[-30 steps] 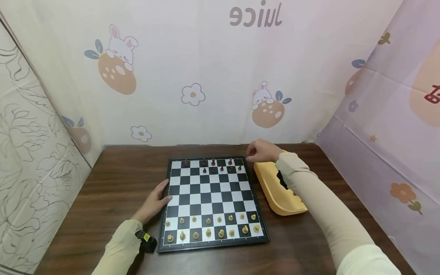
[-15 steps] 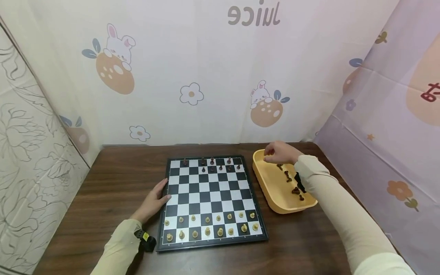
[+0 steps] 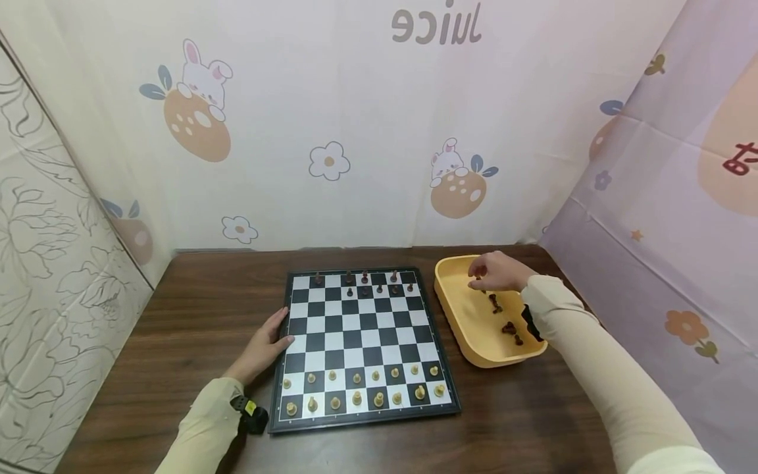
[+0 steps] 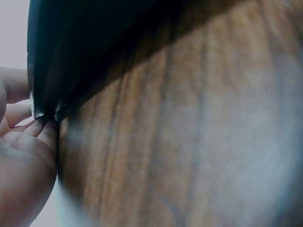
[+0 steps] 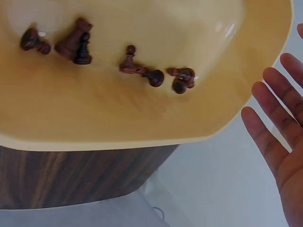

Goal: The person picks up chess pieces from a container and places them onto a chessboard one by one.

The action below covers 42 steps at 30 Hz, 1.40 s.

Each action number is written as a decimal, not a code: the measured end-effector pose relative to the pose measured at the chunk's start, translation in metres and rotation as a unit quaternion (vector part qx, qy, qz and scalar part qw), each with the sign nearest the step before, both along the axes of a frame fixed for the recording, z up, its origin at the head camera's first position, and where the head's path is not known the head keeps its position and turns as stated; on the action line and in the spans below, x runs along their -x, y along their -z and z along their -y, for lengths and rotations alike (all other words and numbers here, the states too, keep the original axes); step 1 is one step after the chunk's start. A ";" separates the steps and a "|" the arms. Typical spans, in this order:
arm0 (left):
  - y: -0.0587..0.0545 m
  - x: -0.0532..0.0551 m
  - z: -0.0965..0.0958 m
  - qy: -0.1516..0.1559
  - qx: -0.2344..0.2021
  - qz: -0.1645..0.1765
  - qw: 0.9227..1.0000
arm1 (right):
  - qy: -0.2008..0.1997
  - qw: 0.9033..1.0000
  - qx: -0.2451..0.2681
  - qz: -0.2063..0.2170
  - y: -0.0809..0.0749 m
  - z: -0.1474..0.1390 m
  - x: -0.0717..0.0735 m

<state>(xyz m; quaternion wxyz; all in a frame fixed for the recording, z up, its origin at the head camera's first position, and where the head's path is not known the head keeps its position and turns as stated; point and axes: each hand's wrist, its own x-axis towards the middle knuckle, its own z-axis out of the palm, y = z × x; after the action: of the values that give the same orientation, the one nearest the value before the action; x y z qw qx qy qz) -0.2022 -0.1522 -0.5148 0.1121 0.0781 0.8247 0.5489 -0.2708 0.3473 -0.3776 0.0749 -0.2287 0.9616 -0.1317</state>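
Note:
My left hand [image 3: 263, 347] rests against the left edge of the chessboard [image 3: 365, 427], its thumb reaching over the border. In the left wrist view the fingers [image 4: 38, 137] touch the dark side of the board. Over the far part of the yellow tray [image 3: 468, 354] hovers my right hand [image 3: 502, 272]. The right wrist view shows its fingers [image 5: 270, 106] spread and fairly straight, with nothing held. Dark brown chess pieces, including a pawn [image 5: 129, 60] and a larger piece [image 5: 73, 40], lie on their sides or tilted in the tray.
Several pale yellow chess pieces, such as one pawn [image 3: 356, 378], stand on the near two rows. Dark pieces, including one pawn [image 3: 349, 291], stand on the far two rows. The wooden table [image 3: 219, 283] meets a patterned curtain [image 3: 379, 191] behind.
My right hand has moved right from the board's far right corner to over the yellow tray, uncovering the pieces there. The left hand stays at the board's edge.

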 end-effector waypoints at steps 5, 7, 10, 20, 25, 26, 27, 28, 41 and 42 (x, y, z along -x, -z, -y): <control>-0.001 0.000 0.000 0.001 0.003 -0.003 1.000 | -0.002 1.000 -0.001 0.012 0.003 -0.008 -0.004; -0.001 0.000 0.000 0.001 0.001 -0.004 1.000 | 0.001 1.000 -0.002 0.014 0.005 -0.011 -0.005; 0.000 0.000 0.000 -0.001 -0.003 -0.005 1.000 | -0.002 1.000 -0.002 0.013 0.009 -0.016 -0.006; 0.002 -0.002 -0.001 -0.003 -0.007 -0.005 1.000 | 0.003 0.999 -0.014 0.037 0.024 -0.029 -0.011; 0.000 -0.003 -0.001 -0.003 0.005 0.000 1.000 | 0.009 0.999 -0.019 0.046 0.027 -0.033 -0.014; -0.001 -0.003 -0.001 -0.003 0.006 0.000 1.000 | 0.010 0.999 -0.018 0.047 0.027 -0.033 -0.014; -0.002 -0.004 -0.001 -0.002 0.006 0.000 1.000 | 0.011 0.999 -0.017 0.048 0.027 -0.034 -0.014; -0.002 -0.004 -0.001 -0.001 0.007 -0.001 1.000 | 0.011 0.999 -0.016 0.049 0.028 -0.034 -0.014; 0.002 0.000 0.000 -0.003 0.008 0.005 1.000 | -0.026 0.998 -0.016 0.058 0.042 -0.039 -0.007; 0.002 0.000 0.000 -0.003 0.009 0.006 1.000 | -0.028 0.998 -0.018 0.058 0.044 -0.039 -0.006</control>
<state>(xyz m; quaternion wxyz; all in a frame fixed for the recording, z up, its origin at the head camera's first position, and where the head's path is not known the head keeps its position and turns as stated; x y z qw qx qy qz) -0.2018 -0.1517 -0.5166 0.1163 0.0713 0.8290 0.5423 -0.2643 0.3867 -0.4213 0.1382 -0.2461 0.9511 -0.1254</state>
